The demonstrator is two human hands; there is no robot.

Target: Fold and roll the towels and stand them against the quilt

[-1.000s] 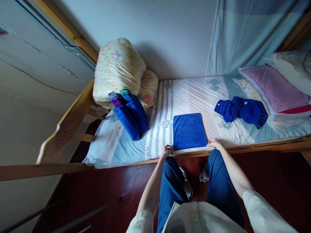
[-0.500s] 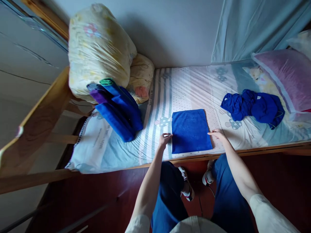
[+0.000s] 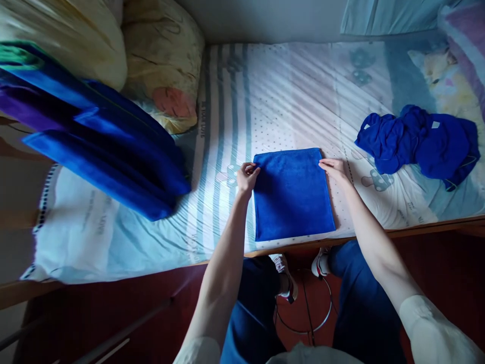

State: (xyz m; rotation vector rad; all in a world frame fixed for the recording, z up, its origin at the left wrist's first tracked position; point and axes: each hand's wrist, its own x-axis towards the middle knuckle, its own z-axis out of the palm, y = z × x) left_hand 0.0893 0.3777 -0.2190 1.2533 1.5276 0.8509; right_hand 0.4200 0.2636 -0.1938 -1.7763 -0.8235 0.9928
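Note:
A blue towel (image 3: 293,199), folded into a flat rectangle, lies near the front edge of the bed. My left hand (image 3: 247,177) pinches its left edge close to the far corner. On the opposite side, my right hand (image 3: 333,168) has thumb and fingers closed on the right edge, also near the far corner. Further right lies a crumpled heap of blue cloth (image 3: 420,144) with a small white tag. Rolled blue towels (image 3: 113,146) are stacked at the left, one purple towel (image 3: 30,108) among them.
The bed sheet (image 3: 299,91) has stripes, dots and mushroom prints. A yellowish bundle (image 3: 162,55) stands against the wall behind the rolls. A pink pillow (image 3: 468,35) is at the far right. Below the wooden bed edge (image 3: 394,233), a cable loop (image 3: 328,311) lies on the red floor by my feet.
Both hands have slid away from me along the towel's side edges, from lower down to near the far corners. The view has moved closer to the bed; the towel remains flat.

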